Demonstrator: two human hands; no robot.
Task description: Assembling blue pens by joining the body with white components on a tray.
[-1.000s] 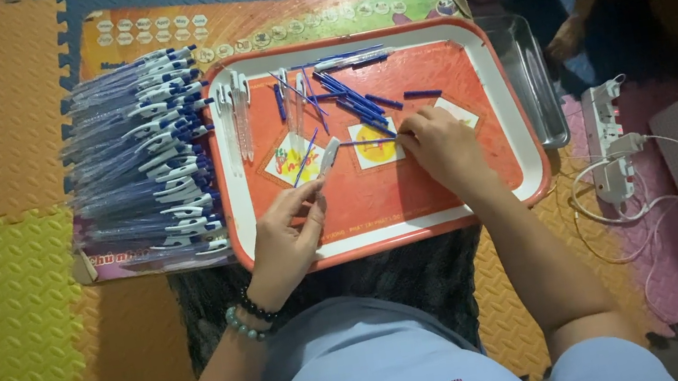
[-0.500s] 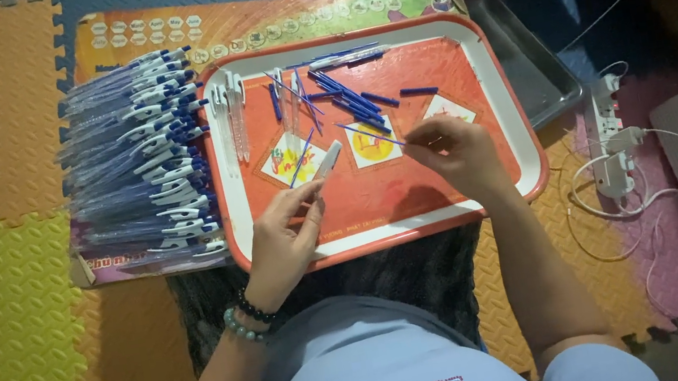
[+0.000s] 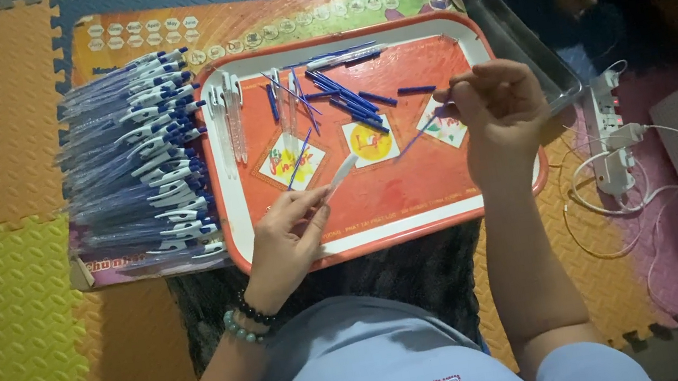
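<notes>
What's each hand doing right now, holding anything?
Left hand: closed on a clear pen barrel.
Right hand: closed on a thin blue refill, over the red tray.

Three small white square labels are printed on the floor of the orange plastic tray (image 3: 478, 37) with its white rim: one with yellow and pink marks (image 3: 291, 161) toward the tray's left, one with a yellow disc (image 3: 369, 142) at the centre, and one tilted label (image 3: 444, 125) at the right. A flat colourful printed cardboard sheet (image 3: 258, 24) lies under the tray, showing beyond its far edge.
</notes>
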